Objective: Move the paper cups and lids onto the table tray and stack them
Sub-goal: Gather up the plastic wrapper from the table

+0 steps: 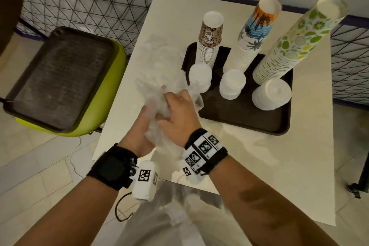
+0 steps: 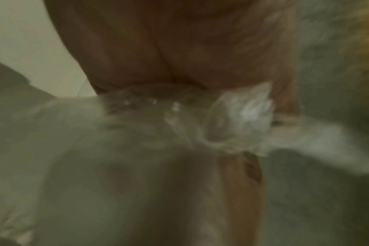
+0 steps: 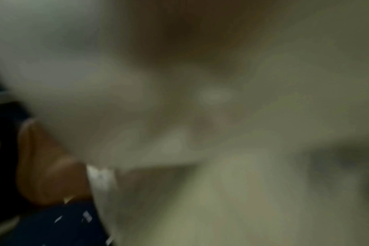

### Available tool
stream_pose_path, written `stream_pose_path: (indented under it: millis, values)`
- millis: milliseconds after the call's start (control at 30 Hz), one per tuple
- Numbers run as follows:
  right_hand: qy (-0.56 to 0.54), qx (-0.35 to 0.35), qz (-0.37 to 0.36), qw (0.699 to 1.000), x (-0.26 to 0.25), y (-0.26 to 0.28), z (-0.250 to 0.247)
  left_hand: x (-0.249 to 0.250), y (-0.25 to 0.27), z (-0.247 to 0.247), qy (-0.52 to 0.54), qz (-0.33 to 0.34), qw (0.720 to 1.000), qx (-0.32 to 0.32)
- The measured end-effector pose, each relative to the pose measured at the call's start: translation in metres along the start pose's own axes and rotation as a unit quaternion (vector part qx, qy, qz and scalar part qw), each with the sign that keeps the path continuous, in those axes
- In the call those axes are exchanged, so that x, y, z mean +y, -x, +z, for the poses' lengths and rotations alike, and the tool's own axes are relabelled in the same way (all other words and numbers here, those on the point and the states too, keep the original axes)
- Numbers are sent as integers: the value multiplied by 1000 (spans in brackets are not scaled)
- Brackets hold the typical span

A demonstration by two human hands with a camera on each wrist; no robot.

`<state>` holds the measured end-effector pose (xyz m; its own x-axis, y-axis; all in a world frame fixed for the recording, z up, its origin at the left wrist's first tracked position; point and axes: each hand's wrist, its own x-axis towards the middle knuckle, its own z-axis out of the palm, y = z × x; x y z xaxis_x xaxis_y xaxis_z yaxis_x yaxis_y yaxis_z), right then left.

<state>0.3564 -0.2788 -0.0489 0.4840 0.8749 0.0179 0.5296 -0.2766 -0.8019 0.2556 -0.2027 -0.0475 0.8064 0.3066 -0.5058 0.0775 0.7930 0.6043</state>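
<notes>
Clear plastic wrap (image 1: 157, 88), crumpled, gripped by both hands over the table's (image 1: 249, 166) near-left part: left hand (image 1: 139, 132) curled under and around the bundle, right hand (image 1: 177, 114) clamped over it from the right, fingers bunched into the film. Wrist views too blurred to add more than skin and film. Off to the right and farther back, on the dark tray (image 1: 239, 118): three upright cup stacks, leopard (image 1: 209, 40) at left, palm-print (image 1: 253, 34) in the middle, lime-print (image 1: 291, 42) at right, the taller two leaning rightward in the wide-angle view. Just nearer, one short lid stack before each: left lids (image 1: 200, 77) partly veiled by the wrap, middle lids (image 1: 232, 84), right lids (image 1: 271, 94). Judged from this: cups and lids already on the tray and stacked, only the wrap left to clear. Key relation: wrap's far end trailing against the left lids and close to the leopard stack, long axis running far-left to near; right hand nearer the tray. Safest pull likely toward the near-left, away from the stacks. Open room on the table's near-right and near the front edge. Second tray (image 1: 60, 78) on a green chair (image 1: 107, 94) at left, past the table's left edge. Risk: snagged film tipping the left lids.
</notes>
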Motion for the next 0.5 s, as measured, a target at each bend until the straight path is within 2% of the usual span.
stream_pose_path:
  millis: [67,133,167,233,300,333,367,400,433,467,500]
  values:
    - [42,-42,1,998,-6,-13,31,12,9,-17,-56,0,994,93]
    - [46,-94,3,995,-14,-19,47,23,23,-38,-43,18,990,134]
    - [25,-140,-5,990,-17,-19,51,25,28,-52,-45,26,987,153]
    - [-118,-206,-1,971,-20,-15,51,31,42,-66,-62,56,975,207]
    - [-221,-140,19,965,-13,-10,51,37,53,-81,-136,84,951,263]
    - [-194,-85,26,977,-5,-8,52,38,56,-89,-207,84,936,271]
    - [-105,-51,32,993,5,-6,53,38,58,-101,-306,83,910,267]
    - [32,-50,42,997,15,-5,52,40,60,-106,-408,76,874,253]
    - [175,-86,65,979,24,-1,52,38,60,-116,-492,68,836,236]
    - [280,-142,106,944,34,5,53,37,60,-120,-548,57,806,217]
    - [336,-192,156,909,42,11,55,34,59,-121,-580,44,790,194]
